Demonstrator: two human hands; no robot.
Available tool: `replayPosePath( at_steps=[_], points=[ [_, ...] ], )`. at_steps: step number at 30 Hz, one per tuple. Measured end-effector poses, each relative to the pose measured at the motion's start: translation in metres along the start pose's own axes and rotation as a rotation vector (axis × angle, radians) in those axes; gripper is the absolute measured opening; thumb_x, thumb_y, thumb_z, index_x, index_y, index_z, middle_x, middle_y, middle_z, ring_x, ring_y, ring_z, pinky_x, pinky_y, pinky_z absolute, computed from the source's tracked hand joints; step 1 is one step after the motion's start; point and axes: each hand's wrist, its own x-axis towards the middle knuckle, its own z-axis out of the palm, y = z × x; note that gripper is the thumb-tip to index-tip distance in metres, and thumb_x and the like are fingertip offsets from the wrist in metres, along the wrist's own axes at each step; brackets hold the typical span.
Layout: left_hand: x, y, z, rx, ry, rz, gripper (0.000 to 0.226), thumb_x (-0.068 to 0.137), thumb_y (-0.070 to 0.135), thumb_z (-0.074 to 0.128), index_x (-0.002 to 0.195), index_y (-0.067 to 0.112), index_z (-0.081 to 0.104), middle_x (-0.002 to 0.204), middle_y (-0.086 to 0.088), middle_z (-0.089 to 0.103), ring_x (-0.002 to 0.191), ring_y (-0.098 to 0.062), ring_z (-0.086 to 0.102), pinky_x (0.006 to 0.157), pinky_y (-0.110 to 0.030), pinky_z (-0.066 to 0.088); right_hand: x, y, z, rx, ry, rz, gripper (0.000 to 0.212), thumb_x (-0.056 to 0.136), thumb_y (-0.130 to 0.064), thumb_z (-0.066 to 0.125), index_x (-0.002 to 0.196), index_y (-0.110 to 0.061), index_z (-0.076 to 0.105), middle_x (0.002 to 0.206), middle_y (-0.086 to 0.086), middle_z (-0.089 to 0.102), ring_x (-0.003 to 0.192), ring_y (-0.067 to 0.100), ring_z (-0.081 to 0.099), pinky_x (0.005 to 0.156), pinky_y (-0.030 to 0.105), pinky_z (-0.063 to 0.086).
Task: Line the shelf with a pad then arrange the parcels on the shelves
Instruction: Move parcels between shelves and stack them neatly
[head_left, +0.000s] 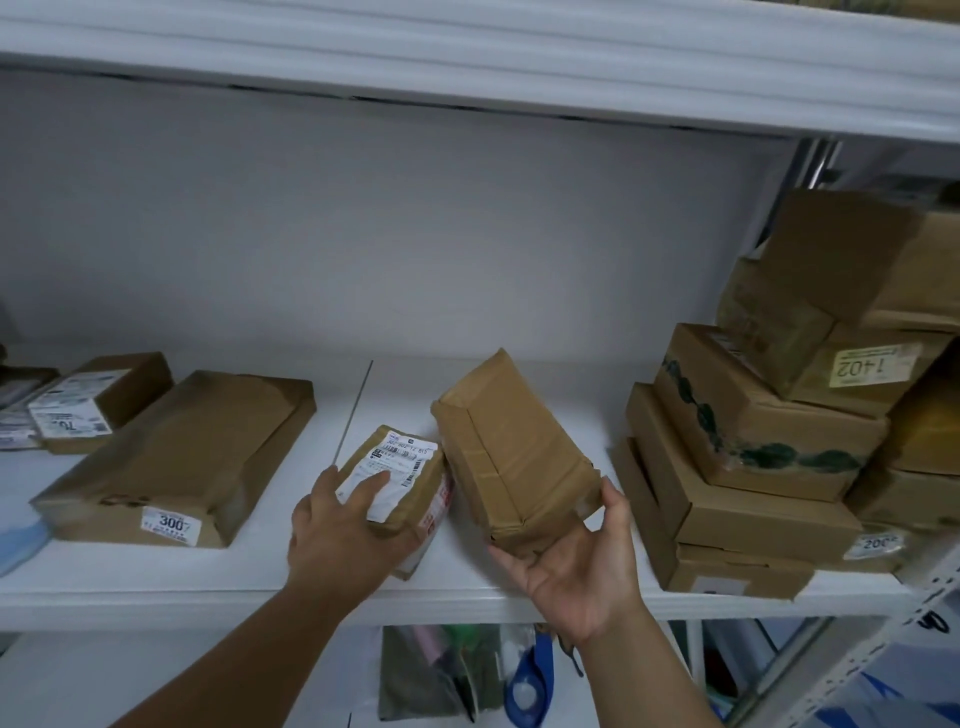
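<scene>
A white pad (524, 395) covers the middle shelf. My left hand (348, 525) grips a small brown parcel (410, 478) with a white label, which lies near the shelf's front edge. My right hand (576, 561) holds the near end of a taped brown parcel (509, 447) from below, tilted up off the shelf just right of the small one. The two parcels are close together, nearly touching.
A long flat parcel marked 300 (176, 457) lies at the left, with a smaller labelled box (98, 400) behind it. A stack of several brown boxes (769, 447) fills the right end. The upper shelf (467, 67) hangs overhead. Bags show on the lower shelf (447, 670).
</scene>
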Motion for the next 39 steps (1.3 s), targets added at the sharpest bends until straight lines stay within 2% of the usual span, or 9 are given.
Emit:
replayPosePath(
  at_steps=[5, 10, 14, 18, 21, 23, 26, 30, 39],
  points=[
    [-0.005, -0.002, -0.011, -0.253, 0.028, -0.113, 0.089, 0.075, 0.067, 0.068, 0.15, 0.035, 0.034, 0.153, -0.007, 0.026, 0.14, -0.031, 0.026, 0.114, -0.047, 0.032, 0.003, 0.005, 0.0, -0.012, -0.006, 0.016, 0.075, 0.085, -0.072, 0.048, 0.134, -0.015, 0.057, 0.126, 0.022, 0.065, 0.118, 0.043, 0.06, 0.099, 0.058, 0.048],
    [-0.001, -0.017, -0.018, -0.602, 0.035, -0.28, 0.11, 0.054, 0.087, 0.062, 0.147, 0.032, 0.039, 0.139, -0.008, 0.048, 0.119, -0.03, 0.054, 0.101, -0.049, 0.049, 0.004, 0.01, 0.0, -0.005, -0.028, 0.039, 0.079, 0.084, -0.073, 0.049, 0.136, -0.014, 0.054, 0.127, 0.024, 0.064, 0.12, 0.044, 0.059, 0.105, 0.058, 0.043],
    [-0.009, -0.018, -0.019, -0.812, 0.03, -0.336, 0.092, 0.073, 0.072, 0.067, 0.148, 0.027, 0.037, 0.14, -0.01, 0.048, 0.116, -0.031, 0.055, 0.085, -0.038, 0.049, 0.004, 0.012, 0.002, 0.013, -0.039, 0.05, 0.082, 0.083, -0.073, 0.051, 0.137, -0.012, 0.053, 0.128, 0.026, 0.062, 0.12, 0.044, 0.058, 0.107, 0.057, 0.042],
    [-0.015, -0.014, -0.021, -0.979, 0.013, -0.386, 0.085, 0.076, 0.069, 0.068, 0.141, 0.019, 0.046, 0.128, -0.009, 0.059, 0.104, -0.026, 0.062, 0.079, -0.033, 0.049, 0.004, 0.015, 0.002, 0.048, -0.069, 0.072, 0.086, 0.08, -0.074, 0.055, 0.14, -0.013, 0.049, 0.132, 0.028, 0.059, 0.122, 0.048, 0.056, 0.101, 0.057, 0.047],
    [-0.019, -0.01, -0.026, -1.191, -0.079, -0.438, 0.067, 0.078, 0.066, 0.067, 0.12, 0.015, 0.061, 0.105, -0.009, 0.071, 0.094, -0.026, 0.067, 0.087, -0.041, 0.056, 0.001, 0.018, 0.003, 0.09, -0.112, 0.092, 0.086, 0.079, -0.073, 0.057, 0.14, -0.012, 0.05, 0.134, 0.029, 0.057, 0.124, 0.051, 0.052, 0.089, 0.057, 0.054],
    [-0.023, -0.008, -0.029, -1.367, -0.116, -0.49, 0.051, 0.084, 0.055, 0.067, 0.116, 0.015, 0.062, 0.104, -0.013, 0.07, 0.097, -0.028, 0.066, 0.095, -0.046, 0.054, -0.003, 0.019, 0.004, 0.112, -0.13, 0.089, 0.084, 0.079, -0.07, 0.058, 0.139, -0.011, 0.052, 0.134, 0.03, 0.056, 0.124, 0.052, 0.051, 0.085, 0.056, 0.056],
    [-0.03, -0.005, -0.033, -1.603, -0.162, -0.537, 0.057, 0.082, 0.053, 0.071, 0.125, 0.017, 0.06, 0.115, -0.018, 0.068, 0.104, -0.034, 0.065, 0.091, -0.051, 0.055, -0.008, 0.02, 0.005, 0.13, -0.166, 0.095, 0.085, 0.079, -0.07, 0.058, 0.139, -0.01, 0.053, 0.135, 0.03, 0.055, 0.126, 0.052, 0.049, 0.081, 0.054, 0.057],
    [-0.036, -0.002, -0.037, -1.748, -0.247, -0.532, 0.061, 0.082, 0.057, 0.067, 0.127, 0.015, 0.062, 0.117, -0.02, 0.068, 0.104, -0.036, 0.066, 0.08, -0.046, 0.057, -0.012, 0.02, 0.005, 0.162, -0.2, 0.117, 0.086, 0.08, -0.072, 0.054, 0.139, -0.01, 0.052, 0.135, 0.032, 0.054, 0.125, 0.055, 0.048, 0.081, 0.054, 0.058],
    [-0.055, -0.004, -0.041, -1.898, -0.373, -0.51, 0.072, 0.081, 0.066, 0.06, 0.131, 0.013, 0.058, 0.125, -0.024, 0.063, 0.112, -0.043, 0.061, 0.096, -0.054, 0.051, -0.027, 0.018, 0.009, 0.208, -0.252, 0.115, 0.089, 0.077, -0.072, 0.056, 0.139, -0.009, 0.052, 0.134, 0.032, 0.054, 0.125, 0.056, 0.048, 0.075, 0.058, 0.058]
  ],
)
